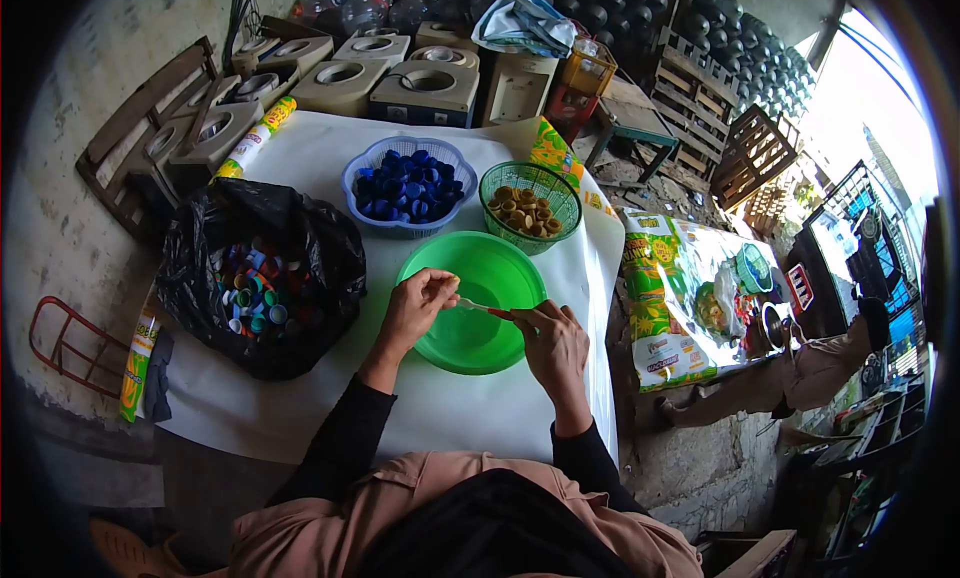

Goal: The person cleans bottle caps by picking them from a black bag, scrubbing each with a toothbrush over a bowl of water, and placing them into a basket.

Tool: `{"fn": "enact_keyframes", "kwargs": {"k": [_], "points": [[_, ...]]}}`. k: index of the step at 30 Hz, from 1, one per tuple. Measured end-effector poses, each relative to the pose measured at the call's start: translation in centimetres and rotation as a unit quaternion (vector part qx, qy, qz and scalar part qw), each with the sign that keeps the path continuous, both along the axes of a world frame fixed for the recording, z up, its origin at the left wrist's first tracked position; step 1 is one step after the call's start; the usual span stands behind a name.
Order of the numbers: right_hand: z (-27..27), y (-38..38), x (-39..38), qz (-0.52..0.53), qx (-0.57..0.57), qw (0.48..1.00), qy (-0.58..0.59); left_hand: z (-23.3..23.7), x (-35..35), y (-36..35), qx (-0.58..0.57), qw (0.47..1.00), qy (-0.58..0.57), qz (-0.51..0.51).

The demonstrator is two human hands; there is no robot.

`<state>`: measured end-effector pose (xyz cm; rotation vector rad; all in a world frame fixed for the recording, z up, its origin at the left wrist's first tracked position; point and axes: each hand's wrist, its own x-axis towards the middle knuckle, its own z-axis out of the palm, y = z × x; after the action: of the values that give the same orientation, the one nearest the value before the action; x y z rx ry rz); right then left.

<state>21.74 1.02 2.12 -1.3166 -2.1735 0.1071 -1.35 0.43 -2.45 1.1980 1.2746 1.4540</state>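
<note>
Over a bright green basin (pixel 475 253), both hands meet near the middle. My left hand (pixel 412 316) is closed in a pinch on a small yellowish bottle cap (pixel 454 282), mostly covered by the fingers. My right hand (pixel 556 350) grips a thin tool (pixel 478 306) with a pale front end and a reddish part at the fingers; its tip points at the cap. Behind the basin stand a lavender basket (pixel 352 193) of blue bottle caps (pixel 412 186) and a green basket (pixel 500 233) of yellowish caps (pixel 525 211).
A black plastic bag (pixel 330 243) of mixed coloured caps (pixel 255 288) sits open at the left on the white table cover (pixel 260 413). Beige casings (pixel 425 86) with round openings line the back. At right, a person's leg (pixel 750 390) shows beside a lower covered table (pixel 665 323).
</note>
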Motion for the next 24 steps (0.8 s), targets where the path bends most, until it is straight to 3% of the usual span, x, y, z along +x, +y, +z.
{"fn": "enact_keyframes", "kwargs": {"k": [6,9,18,21,24], "points": [[0.5,-1.6,1.2,-0.036,0.02,0.994,0.099,0.1,0.2,0.6,-0.138,0.972,-0.18,-0.061],[-0.8,-1.4,1.0,-0.043,0.023,0.995,0.091,0.3,0.9,0.6,-0.145,0.958,-0.229,-0.089],[-0.4,-2.2,1.2,-0.025,0.001,0.992,0.125,0.8,0.9,0.3,-0.168,0.966,-0.181,-0.078],[-0.2,-2.2,0.9,-0.067,0.041,0.992,0.094,0.8,1.0,0.2,-0.17,0.965,-0.185,-0.075],[-1.0,-2.0,1.4,-0.038,-0.024,0.992,0.114,1.0,1.1,0.0,-0.175,0.966,-0.177,-0.072]]}}
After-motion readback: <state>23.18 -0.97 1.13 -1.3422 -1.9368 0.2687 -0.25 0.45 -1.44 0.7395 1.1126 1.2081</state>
